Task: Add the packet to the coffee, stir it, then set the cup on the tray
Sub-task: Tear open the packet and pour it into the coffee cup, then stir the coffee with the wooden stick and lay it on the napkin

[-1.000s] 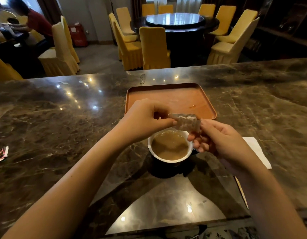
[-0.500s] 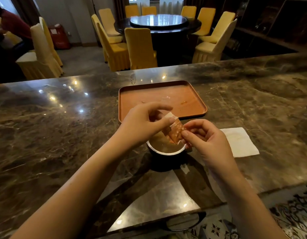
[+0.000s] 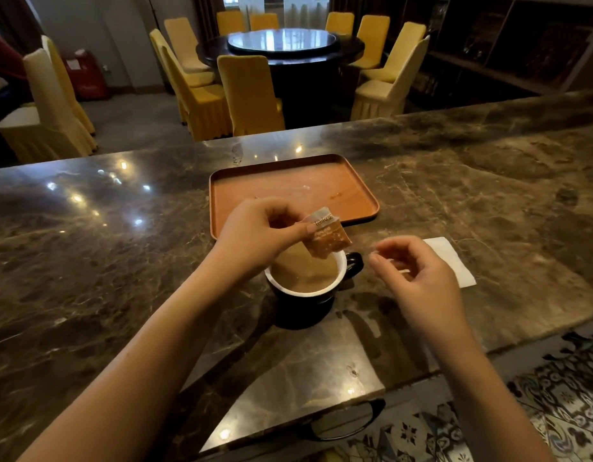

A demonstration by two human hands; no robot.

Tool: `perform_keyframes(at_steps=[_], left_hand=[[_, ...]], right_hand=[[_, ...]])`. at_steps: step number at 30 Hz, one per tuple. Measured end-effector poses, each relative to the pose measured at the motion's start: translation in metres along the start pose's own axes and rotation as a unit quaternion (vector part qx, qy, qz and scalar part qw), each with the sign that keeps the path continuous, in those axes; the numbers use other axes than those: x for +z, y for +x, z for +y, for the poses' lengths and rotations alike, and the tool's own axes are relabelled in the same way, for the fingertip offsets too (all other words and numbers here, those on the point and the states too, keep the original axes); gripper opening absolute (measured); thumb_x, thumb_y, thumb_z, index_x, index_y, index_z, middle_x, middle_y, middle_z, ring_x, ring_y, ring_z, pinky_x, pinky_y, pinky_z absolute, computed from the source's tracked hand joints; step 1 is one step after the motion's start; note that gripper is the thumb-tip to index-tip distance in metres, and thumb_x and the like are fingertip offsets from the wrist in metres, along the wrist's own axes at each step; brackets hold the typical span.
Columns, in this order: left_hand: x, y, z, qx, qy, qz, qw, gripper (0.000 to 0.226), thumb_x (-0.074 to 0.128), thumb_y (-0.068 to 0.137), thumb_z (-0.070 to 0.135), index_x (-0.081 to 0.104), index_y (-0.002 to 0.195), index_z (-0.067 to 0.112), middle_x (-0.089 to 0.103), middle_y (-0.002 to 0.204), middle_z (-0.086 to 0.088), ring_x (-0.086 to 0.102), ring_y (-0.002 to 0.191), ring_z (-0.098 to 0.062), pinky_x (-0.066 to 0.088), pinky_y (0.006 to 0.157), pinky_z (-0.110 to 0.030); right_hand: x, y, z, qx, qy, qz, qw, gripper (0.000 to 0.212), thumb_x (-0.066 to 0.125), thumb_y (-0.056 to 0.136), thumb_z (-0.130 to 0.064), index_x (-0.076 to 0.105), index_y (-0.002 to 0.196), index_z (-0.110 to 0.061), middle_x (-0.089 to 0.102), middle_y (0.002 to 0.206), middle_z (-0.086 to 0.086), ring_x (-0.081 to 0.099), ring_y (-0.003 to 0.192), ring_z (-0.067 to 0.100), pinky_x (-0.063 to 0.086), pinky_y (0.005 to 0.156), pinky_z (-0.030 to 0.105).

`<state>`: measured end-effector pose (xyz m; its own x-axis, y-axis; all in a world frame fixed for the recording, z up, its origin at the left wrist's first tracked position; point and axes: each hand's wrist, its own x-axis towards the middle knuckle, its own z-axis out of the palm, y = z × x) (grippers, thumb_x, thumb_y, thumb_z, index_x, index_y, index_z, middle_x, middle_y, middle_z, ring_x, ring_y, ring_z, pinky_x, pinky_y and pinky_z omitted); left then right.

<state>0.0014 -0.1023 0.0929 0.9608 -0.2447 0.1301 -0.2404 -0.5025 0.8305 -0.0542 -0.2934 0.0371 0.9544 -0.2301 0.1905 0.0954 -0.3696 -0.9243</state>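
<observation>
Just beyond cup (image 3: 305,295), tray (image 3: 361,191)

Single head-worn view, angled forward and down, close over the counter (image 3: 88,261).

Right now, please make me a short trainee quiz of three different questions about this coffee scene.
1. True or false: the cup stands on the orange tray.
2. Which hand holds the packet? A) left hand B) right hand C) both
3. Fill in: the white napkin lies to the ____ of the cup.

Key: 1 false; 2 A; 3 right.
</observation>
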Motion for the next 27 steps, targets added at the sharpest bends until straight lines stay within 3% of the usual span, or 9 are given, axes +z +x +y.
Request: perform_keyframes(at_steps=[3, 8, 13, 16, 23, 27], left_hand=[[-0.004, 0.002, -0.001, 0.001, -0.019, 0.005, 1.0, 0.009, 0.067, 0.076, 0.024, 0.069, 0.08, 0.017, 0.07, 0.078, 0.004, 0.066, 0.074, -0.009, 0.054, 0.075, -0.024], [-0.008, 0.005, -0.003, -0.004, -0.042, 0.018, 0.999, 0.011, 0.065, 0.078, 0.018, 0.069, 0.086, 0.011, 0.072, 0.087, -0.008, 0.068, 0.085, -0.023, 0.055, 0.08, -0.032], [-0.008, 0.006, -0.005, 0.005, -0.05, 0.011, 0.999, 0.009, 0.063, 0.079, 0.016, 0.068, 0.086, 0.011, 0.07, 0.08, 0.0, 0.064, 0.068, -0.002, 0.052, 0.063, -0.011], [-0.009, 0.006, -0.007, 0.009, -0.055, 0.022, 0.998, 0.009, 0.062, 0.08, 0.016, 0.068, 0.085, 0.012, 0.067, 0.075, 0.005, 0.061, 0.06, 0.007, 0.046, 0.055, -0.005], [-0.022, 0.002, -0.018, -0.006, -0.06, 0.058, 0.997, 0.007, 0.061, 0.082, 0.019, 0.067, 0.083, 0.022, 0.067, 0.079, 0.007, 0.061, 0.064, 0.009, 0.043, 0.054, -0.003], [-0.034, -0.002, -0.032, -0.035, -0.064, 0.084, 0.994, 0.009, 0.06, 0.083, 0.024, 0.067, 0.087, 0.024, 0.068, 0.083, 0.005, 0.06, 0.071, -0.001, 0.045, 0.062, -0.016]], right_hand=[[-0.028, -0.012, 0.02, -0.003, -0.185, 0.02, 0.983, 0.01, 0.066, 0.08, -0.026, 0.063, 0.087, -0.019, 0.062, 0.083, -0.005, 0.057, 0.077, 0.012, 0.042, 0.06, 0.021], [-0.053, -0.039, 0.039, 0.083, -0.323, -0.024, 0.942, 0.017, 0.068, 0.077, -0.034, 0.058, 0.073, -0.021, 0.057, 0.073, -0.009, 0.051, 0.079, 0.016, 0.037, 0.061, 0.032], [-0.05, -0.042, 0.041, 0.116, -0.356, -0.019, 0.927, 0.015, 0.065, 0.081, -0.03, 0.056, 0.077, -0.019, 0.055, 0.074, -0.007, 0.051, 0.079, 0.017, 0.036, 0.06, 0.03], [-0.047, -0.041, 0.04, 0.125, -0.365, -0.017, 0.922, 0.012, 0.059, 0.086, -0.027, 0.057, 0.081, -0.016, 0.058, 0.077, -0.003, 0.053, 0.077, 0.017, 0.035, 0.059, 0.029], [-0.043, -0.046, 0.038, 0.099, -0.398, 0.039, 0.911, 0.013, 0.052, 0.088, -0.02, 0.055, 0.077, -0.013, 0.05, 0.068, -0.005, 0.049, 0.067, 0.018, 0.028, 0.05, 0.028], [-0.043, -0.05, 0.035, 0.058, -0.355, 0.08, 0.929, 0.011, 0.052, 0.089, -0.017, 0.051, 0.079, -0.013, 0.047, 0.059, -0.008, 0.045, 0.054, 0.006, 0.029, 0.044, 0.023]])
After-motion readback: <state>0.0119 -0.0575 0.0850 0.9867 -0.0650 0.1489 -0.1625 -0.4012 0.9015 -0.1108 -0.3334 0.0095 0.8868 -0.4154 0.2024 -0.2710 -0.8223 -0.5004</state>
